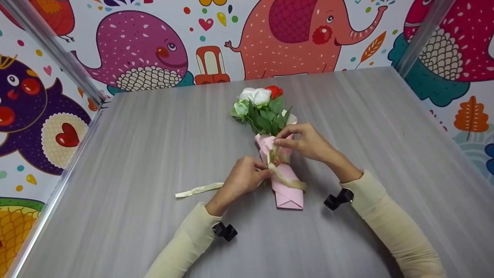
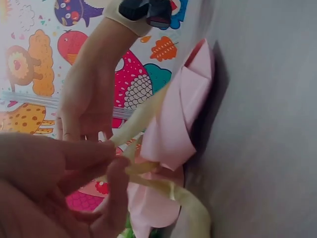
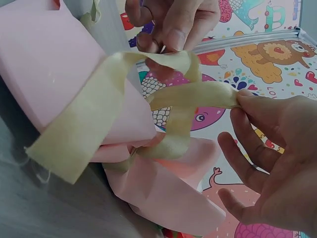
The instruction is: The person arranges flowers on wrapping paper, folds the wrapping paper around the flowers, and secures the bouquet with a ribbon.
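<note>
Small bouquet of artificial flowers in pink paper wrap (image 1: pixel 283 181): flat on grey bench (image 1: pixel 154 154), frame centre | left hand (image 1: pixel 241 179): grip pinches cream fabric ribbon (image 1: pixel 198 189), tensioning it | right hand (image 1: pixel 307 141): grip pinches ribbon loop above wrap, shaping knot.

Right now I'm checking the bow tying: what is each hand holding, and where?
Both pinch the cream ribbon where it crosses the pink wrap: left hand one strand, right hand a loop.
</note>
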Demonstrator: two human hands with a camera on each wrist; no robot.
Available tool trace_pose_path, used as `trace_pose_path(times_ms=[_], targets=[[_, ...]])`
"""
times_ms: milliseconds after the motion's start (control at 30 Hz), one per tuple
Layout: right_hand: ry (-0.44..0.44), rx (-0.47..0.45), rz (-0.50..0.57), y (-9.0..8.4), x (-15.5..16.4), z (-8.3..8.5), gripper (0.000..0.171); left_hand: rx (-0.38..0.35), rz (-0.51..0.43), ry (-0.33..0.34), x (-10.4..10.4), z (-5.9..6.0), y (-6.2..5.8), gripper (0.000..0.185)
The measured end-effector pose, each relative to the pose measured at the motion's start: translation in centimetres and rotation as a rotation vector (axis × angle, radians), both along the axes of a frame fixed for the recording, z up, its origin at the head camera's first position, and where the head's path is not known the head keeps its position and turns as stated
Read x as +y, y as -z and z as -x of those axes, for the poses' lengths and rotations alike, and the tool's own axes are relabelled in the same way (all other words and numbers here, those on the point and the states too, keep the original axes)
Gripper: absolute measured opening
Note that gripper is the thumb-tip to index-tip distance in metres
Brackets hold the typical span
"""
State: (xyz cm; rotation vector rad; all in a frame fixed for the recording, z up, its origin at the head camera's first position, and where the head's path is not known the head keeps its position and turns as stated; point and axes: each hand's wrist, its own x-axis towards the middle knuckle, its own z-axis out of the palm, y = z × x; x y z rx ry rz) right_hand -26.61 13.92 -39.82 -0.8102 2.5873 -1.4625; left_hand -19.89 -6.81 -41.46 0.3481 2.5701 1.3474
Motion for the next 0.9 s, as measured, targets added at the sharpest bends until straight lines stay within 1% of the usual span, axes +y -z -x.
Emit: trace_pose_path(times_ms=[67,100,233,300,367,500,633,700,767,900], targets=[[-0.004,0.002,0.003,0.0,0.0,0.0,0.011,0.048,0.057,-0.05,0.2,0.0,0.1,0.013],[-0.006,0.003,0.005,0.0,0.0,0.0,0.011,0.068,0.078,-0.069,0.2,0.1,0.1,0.014],[-0.007,-0.006,0.006,0.0,0.1,-0.1,0.01,0.074,0.097,-0.121,0.3,0.2,0.1,0.03],[-0.008,-0.014,0.003,-0.1,0.1,-0.1,0.011,0.07,0.091,-0.138,0.2,0.3,0.1,0.034],[-0.011,-0.02,-0.001,-0.1,0.0,-0.2,0.011,0.064,0.083,-0.144,0.2,0.4,0.2,0.034],[-0.021,-0.015,-0.003,-0.1,-0.1,-0.2,0.012,0.061,0.073,-0.129,0.4,0.6,0.3,0.037],[-0.035,0.005,0.001,-0.2,-0.2,-0.3,0.012,0.082,0.077,-0.139,0.7,0.9,0.1,0.05],[-0.042,0.007,0.006,-0.3,-0.2,-0.4,0.012,0.101,0.074,-0.137,0.8,1.0,0.0,0.052],[-0.046,0.002,0.009,-0.3,-0.3,-0.5,0.012,0.114,0.066,-0.127,0.9,1.1,0.0,0.047],[-0.058,-0.014,0.006,-0.3,-0.5,-0.7,0.012,0.129,0.047,-0.121,1.0,1.3,0.2,0.025]])
